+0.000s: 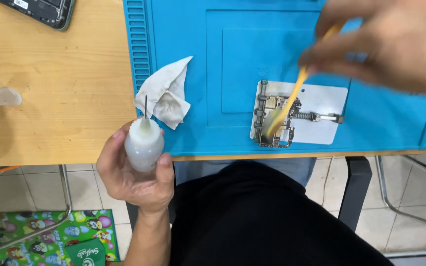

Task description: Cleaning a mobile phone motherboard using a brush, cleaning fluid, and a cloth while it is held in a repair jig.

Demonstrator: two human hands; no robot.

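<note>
On the wooden desk lies a blue repair mat. The right hand grips a yellow brush, seemingly scrubbing the clamped circuit board. The left hand clasps a needle-tipped bottle beside a crumpled cloth. More solvent calls for a steady drop.

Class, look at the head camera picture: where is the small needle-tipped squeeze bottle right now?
The squeeze bottle is held upright in the left hand at lower left, at the desk's front edge, just below the crumpled white cloth on the blue mat.
</note>
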